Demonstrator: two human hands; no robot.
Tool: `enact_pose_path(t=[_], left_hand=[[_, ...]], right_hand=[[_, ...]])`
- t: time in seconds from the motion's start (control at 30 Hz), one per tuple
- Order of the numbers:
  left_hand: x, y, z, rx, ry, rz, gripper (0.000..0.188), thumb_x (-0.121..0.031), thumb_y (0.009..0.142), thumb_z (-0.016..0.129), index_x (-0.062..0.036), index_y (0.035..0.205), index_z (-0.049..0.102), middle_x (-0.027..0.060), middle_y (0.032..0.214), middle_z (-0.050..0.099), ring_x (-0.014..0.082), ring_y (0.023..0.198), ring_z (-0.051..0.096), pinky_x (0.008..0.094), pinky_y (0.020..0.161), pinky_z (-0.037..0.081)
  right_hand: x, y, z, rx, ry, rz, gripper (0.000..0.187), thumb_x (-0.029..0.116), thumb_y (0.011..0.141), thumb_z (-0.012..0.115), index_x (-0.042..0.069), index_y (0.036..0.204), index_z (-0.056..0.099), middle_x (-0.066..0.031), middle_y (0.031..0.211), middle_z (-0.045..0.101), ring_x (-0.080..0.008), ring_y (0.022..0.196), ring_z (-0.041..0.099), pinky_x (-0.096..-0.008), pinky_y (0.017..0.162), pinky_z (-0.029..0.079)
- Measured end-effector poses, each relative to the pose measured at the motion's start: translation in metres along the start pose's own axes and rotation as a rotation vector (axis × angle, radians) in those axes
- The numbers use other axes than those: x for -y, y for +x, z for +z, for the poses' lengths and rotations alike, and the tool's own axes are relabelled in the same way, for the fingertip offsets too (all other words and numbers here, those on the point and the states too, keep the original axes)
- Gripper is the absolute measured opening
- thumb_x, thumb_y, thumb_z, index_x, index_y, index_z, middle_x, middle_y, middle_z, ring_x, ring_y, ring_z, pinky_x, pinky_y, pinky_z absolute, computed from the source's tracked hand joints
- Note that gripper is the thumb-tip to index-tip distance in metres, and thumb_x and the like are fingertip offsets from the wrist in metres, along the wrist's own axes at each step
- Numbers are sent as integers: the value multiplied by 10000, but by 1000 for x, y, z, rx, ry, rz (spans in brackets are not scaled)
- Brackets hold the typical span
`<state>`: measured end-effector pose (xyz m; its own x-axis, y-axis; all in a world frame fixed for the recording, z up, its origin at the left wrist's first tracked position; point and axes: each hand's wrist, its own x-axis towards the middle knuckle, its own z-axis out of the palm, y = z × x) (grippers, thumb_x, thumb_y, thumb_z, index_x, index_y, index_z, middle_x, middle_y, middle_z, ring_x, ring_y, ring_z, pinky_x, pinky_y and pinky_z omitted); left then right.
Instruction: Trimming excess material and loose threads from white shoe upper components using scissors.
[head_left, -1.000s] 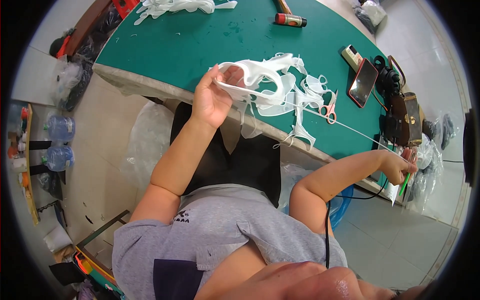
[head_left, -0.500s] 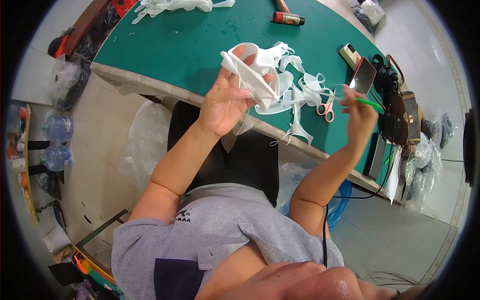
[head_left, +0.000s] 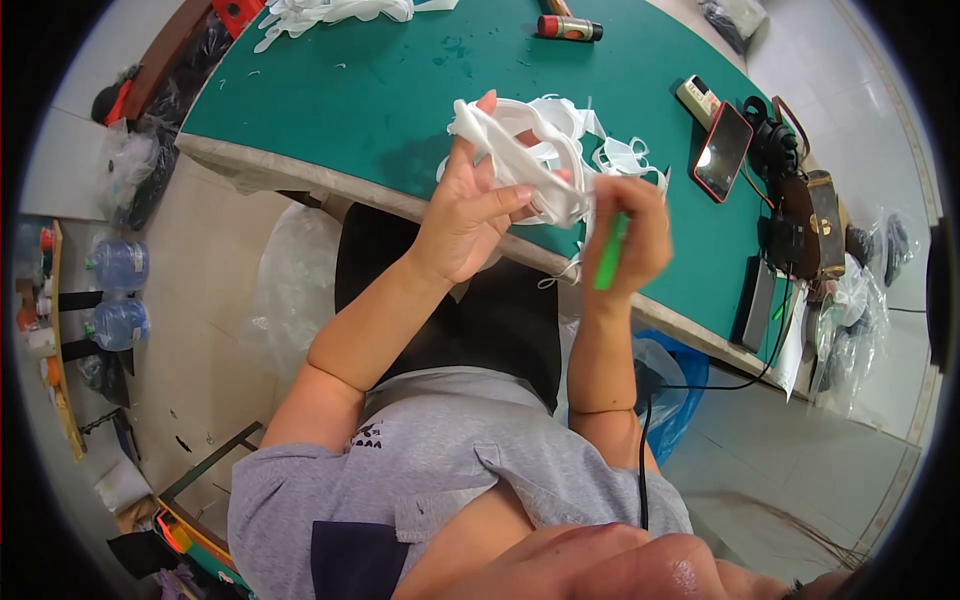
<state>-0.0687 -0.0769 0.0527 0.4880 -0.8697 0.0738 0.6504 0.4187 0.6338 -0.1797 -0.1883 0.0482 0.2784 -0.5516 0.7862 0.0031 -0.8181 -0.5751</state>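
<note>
My left hand (head_left: 455,225) is up over the table's near edge, its thumb and fingers gripping a looped white fabric piece (head_left: 545,190) with smooth bands. Close against the right side of that piece is my right hand (head_left: 640,232), blurred by motion and closed round a slim green-handled tool (head_left: 609,258). The tool's working end is lost in the blur, so its kind is unclear. Behind both hands lie more white strappy pieces (head_left: 622,157) on the green tabletop (head_left: 380,100), partly covered by the held piece.
Another white heap (head_left: 335,10) lies at the far left of the table. A red-and-black tube (head_left: 570,28) is at the far edge. On the right are a calculator (head_left: 698,100), a phone (head_left: 723,153), headphones (head_left: 770,150) and a brown bag (head_left: 822,225). A black cable (head_left: 720,387) crosses near my right arm.
My right hand has swung left and toward me, up to the white piece, with the green handle now pointing down. The left hand has shifted slightly right. The pink scissors have become hidden behind the right hand.
</note>
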Motion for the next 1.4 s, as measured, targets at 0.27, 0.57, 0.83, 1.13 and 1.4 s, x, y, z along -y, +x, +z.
enact_pose_path(t=[0.27,0.57,0.83,1.13,1.4], left_hand=[[-4,-8,-20,75,-119,-45,483,-138,821,574,-82,1278,429,121,1222,489,313,1057,576,422,937,429],[0,-9,-17,-104,-62,-414,471,-494,921,473,-70,1123,495,145,1111,594,226,1043,568,376,909,459],[-3,-32,-17,-28,304,-322,457,-283,902,597,-48,1265,450,42,1049,600,138,968,580,298,859,461],[4,-41,-34,-135,231,-348,427,-376,981,401,-3,1119,555,86,960,637,139,839,623,284,769,499],[6,-38,-33,-220,253,-311,444,-368,986,389,25,1089,567,101,935,646,147,839,636,277,745,521]], right_hand=[[-44,28,-50,-34,-218,386,248,180,904,607,15,1088,632,-64,877,660,-73,686,550,-204,608,451],[-4,0,-15,193,563,524,294,223,944,538,-36,1063,612,-129,911,664,-127,701,581,-258,667,481],[5,-14,-12,252,707,744,252,212,944,537,-29,962,608,-117,838,661,-142,701,604,-250,644,466],[5,-20,-5,378,560,557,236,190,933,552,-33,969,621,-121,882,670,-122,733,583,-236,676,452],[7,-21,-9,454,633,343,185,121,921,547,-35,972,633,-129,912,675,-160,805,609,-261,716,467]])
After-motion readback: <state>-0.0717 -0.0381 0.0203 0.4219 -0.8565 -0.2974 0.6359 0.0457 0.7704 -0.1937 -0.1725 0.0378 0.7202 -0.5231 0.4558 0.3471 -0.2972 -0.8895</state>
